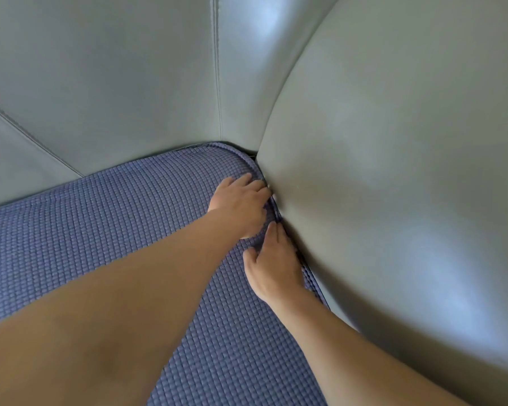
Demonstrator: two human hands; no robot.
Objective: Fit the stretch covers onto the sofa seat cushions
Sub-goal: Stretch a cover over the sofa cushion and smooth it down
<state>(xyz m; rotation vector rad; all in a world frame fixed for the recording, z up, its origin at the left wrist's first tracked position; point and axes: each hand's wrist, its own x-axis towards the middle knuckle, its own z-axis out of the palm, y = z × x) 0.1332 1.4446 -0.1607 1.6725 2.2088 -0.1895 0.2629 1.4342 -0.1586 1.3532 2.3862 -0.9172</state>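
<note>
Blue stretch cover [123, 230] already over seat cushion, lying against grey armrest [393, 200]. Step, by my reading: tucking side edge into gap. Left hand [241, 206] fingers straightish, pressing fabric down; right hand [273, 265] pinching fold at edge. Next: push fold deeper, smooth toward backrest [115, 83] corner.

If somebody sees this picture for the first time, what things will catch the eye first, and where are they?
Two bare arms reach from the bottom edge to the centre, where the left hand and right hand work the blue cover at its right edge, against the grey armrest. The waffle-textured cover fills the lower left. The glossy grey backrest fills the top.
</note>
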